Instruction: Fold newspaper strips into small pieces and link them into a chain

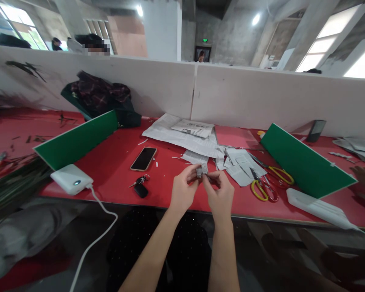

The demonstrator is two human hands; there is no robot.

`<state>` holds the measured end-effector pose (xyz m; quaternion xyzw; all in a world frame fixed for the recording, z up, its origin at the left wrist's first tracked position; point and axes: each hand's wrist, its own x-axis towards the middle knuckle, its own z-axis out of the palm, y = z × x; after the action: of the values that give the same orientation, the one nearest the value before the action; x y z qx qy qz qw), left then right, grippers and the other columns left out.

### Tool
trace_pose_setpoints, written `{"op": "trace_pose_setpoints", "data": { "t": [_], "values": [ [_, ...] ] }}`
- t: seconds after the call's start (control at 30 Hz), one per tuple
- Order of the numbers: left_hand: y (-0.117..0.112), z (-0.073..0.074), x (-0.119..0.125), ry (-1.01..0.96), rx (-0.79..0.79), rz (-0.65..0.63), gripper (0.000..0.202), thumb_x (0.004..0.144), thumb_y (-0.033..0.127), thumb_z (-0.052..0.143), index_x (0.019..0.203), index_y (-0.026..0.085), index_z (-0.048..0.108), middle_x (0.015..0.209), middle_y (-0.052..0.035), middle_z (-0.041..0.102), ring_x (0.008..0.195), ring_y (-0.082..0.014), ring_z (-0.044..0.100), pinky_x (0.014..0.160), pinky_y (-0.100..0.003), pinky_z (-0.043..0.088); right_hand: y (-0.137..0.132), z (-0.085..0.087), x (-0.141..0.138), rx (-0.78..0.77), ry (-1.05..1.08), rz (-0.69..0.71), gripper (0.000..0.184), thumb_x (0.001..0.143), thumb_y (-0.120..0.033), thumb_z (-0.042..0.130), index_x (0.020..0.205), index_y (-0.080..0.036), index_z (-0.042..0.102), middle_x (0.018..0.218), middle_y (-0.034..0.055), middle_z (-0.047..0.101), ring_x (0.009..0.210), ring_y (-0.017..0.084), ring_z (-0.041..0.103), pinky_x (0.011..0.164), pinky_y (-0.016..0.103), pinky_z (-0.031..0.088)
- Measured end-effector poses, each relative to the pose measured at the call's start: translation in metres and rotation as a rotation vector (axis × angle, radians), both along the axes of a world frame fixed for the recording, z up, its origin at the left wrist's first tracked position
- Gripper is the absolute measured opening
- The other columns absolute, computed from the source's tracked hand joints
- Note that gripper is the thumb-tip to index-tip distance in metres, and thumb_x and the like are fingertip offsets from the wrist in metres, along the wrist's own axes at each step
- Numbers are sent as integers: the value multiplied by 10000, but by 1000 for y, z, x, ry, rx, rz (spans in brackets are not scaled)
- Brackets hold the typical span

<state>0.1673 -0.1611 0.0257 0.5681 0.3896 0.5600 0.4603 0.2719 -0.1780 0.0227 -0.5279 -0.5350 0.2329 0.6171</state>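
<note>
Above the bench [115, 170], left hand [182, 190] and right hand [220, 195] pinch a folded newspaper scrap [202, 170]: likely light, flimsy; grip edges.

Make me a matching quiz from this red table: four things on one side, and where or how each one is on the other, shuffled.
Things
1. phone
2. scissors
3. power bank
4. small folded paper

Places and states
A. pinched between the left hand and the right hand
B. yellow handles, lying right of the hands
C. white, cable attached, far left of the hands
D. dark screen up, flat on the red table, just left of the hands

Pairs: 1-D, 2-B, 3-C, 4-A
</note>
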Motion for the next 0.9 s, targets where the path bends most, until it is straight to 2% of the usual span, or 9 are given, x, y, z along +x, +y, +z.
{"op": "trace_pose_setpoints", "data": {
  "t": [0.23,0.5,0.67,0.9],
  "values": [
    [-1,2,0,44,40,-22,370,765,124,524,1134,147,541,1092,-86,633,1018,-191,595,916,-314,470,-2,2,2,17,-47,-1,90,767,-263,559,737,-179,569,683,-3,587,650,131,562,642,261,471],
    [-5,2,0,168,127,53,393,772,141,523,1163,172,550,1082,-74,637,1017,-209,592,906,-326,468,-3,3,2,18,-55,39,73,774,-246,564,730,-187,558,682,-12,575,650,126,563,633,247,466],
    [-4,1,-1,280,164,76,438,781,125,500,1215,186,515,1146,-78,606,1033,-202,583,904,-316,464,-1,1,3,19,-62,53,95,775,-244,578,707,-185,546,658,-28,556,634,111,548,625,229,451],
    [-5,3,1,244,174,94,424,783,126,494,1202,185,522,1161,-67,599,1039,-187,581,905,-297,467,1,-3,1,21,-41,30,112,774,-265,587,714,-181,545,669,-20,567,644,117,563,629,233,459]
  ]
}}
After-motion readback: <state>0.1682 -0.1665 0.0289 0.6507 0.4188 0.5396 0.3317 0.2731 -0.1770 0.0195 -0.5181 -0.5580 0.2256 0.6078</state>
